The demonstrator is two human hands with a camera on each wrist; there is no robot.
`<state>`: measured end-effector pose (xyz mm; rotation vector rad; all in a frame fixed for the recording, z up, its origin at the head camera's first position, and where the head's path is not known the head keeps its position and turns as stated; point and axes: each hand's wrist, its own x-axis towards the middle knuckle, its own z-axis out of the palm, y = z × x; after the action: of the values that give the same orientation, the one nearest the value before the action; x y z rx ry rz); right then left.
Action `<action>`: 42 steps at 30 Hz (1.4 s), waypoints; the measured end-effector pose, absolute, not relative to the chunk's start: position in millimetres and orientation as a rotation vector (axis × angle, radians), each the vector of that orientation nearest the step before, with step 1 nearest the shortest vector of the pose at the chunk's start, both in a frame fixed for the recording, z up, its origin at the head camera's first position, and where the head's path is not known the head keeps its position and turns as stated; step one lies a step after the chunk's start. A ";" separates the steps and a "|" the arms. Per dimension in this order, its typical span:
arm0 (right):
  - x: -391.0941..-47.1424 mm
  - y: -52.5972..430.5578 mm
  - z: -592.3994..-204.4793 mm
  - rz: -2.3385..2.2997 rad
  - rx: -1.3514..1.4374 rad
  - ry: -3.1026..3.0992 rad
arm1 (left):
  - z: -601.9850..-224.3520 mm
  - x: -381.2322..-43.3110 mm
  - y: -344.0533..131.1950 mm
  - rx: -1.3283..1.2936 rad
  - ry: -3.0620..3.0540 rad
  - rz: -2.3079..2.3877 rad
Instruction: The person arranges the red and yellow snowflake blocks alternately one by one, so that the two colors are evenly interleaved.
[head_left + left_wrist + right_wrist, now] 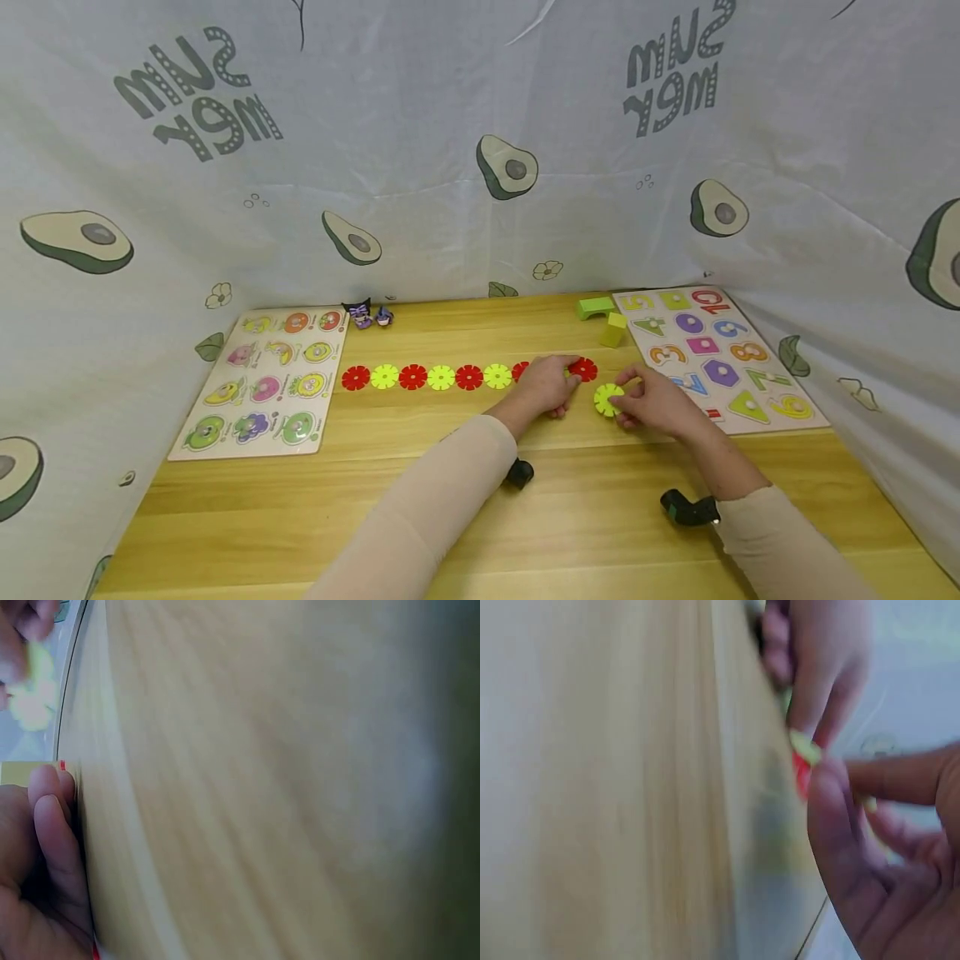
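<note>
A row of alternating red and yellow notched plastic discs lies across the wooden table; one yellow disc is near its middle. Over the row's right end, my left hand covers part of it and reaches index finger and thumb to the last red disc. Just to the right, my right hand pinches a yellow notched disc between thumb and fingers. The right wrist view shows this pinch close up, the disc seen nearly edge-on, with the left hand beyond it.
A fruit puzzle board lies on the left and a number-and-shape board on the right. Behind the hands stand a green arch block and a yellow-green block. Small purple figurines sit at the back, before a printed cloth.
</note>
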<state>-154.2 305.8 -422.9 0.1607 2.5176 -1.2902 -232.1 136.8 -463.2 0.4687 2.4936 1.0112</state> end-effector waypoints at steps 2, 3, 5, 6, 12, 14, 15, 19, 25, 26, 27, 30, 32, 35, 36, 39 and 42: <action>-166.5 313.1 -426.5 -1.225 0.263 2.589 | -463.4 -232.3 136.8 0.467 2.499 1.006; -171.9 315.9 -428.6 -1.186 0.308 2.620 | -463.5 -231.9 136.9 0.467 2.500 1.008; -182.5 321.5 -434.3 -1.131 0.381 2.650 | -463.4 -230.8 137.2 0.468 2.500 1.010; -187.1 323.1 -436.7 -1.110 0.411 2.661 | -463.2 -230.1 137.3 0.469 2.500 1.010; -205.1 323.7 -443.4 -1.106 0.475 2.640 | -462.3 -227.1 137.4 0.459 2.502 0.996; -207.7 323.0 -443.7 -1.125 0.476 2.630 | -462.4 -227.2 137.3 0.458 2.503 0.993; -208.7 322.7 -443.6 -1.129 0.483 2.628 | -462.5 -227.3 137.3 0.461 2.505 0.993; -211.0 322.5 -443.0 -1.126 0.482 2.636 | -462.8 -227.8 137.8 0.465 2.502 1.004; -211.2 325.0 -444.6 -1.094 0.413 2.663 | -462.2 -228.2 138.3 0.463 2.507 0.998; -210.6 325.3 -445.0 -1.090 0.403 2.668 | -461.8 -228.2 138.2 0.462 2.508 0.995; -210.0 325.8 -445.5 -1.081 0.392 2.674 | -461.5 -228.3 138.2 0.462 2.509 0.993; -208.2 326.3 -446.4 -1.079 0.375 2.690 | -460.4 -228.5 138.0 0.463 2.507 0.990; -207.7 325.8 -446.4 -1.079 0.365 2.699 | -459.7 -228.6 137.8 0.464 2.506 0.989; -207.1 324.4 -446.0 -1.072 0.350 2.707 | -459.3 -228.7 137.5 0.464 2.510 0.986; -207.1 323.8 -445.9 -1.069 0.349 2.707 | -459.2 -228.7 137.4 0.463 2.510 0.986; -206.6 322.9 -445.5 -1.063 0.345 2.705 | -459.5 -229.0 136.9 0.458 2.503 0.990; -206.1 322.0 -445.0 -1.091 0.341 2.696 | -460.1 -229.6 136.1 0.456 2.495 0.992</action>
<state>-206.1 322.0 -445.0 0.3410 2.6962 -1.0905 -229.6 136.1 -460.1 0.4558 2.4951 0.9922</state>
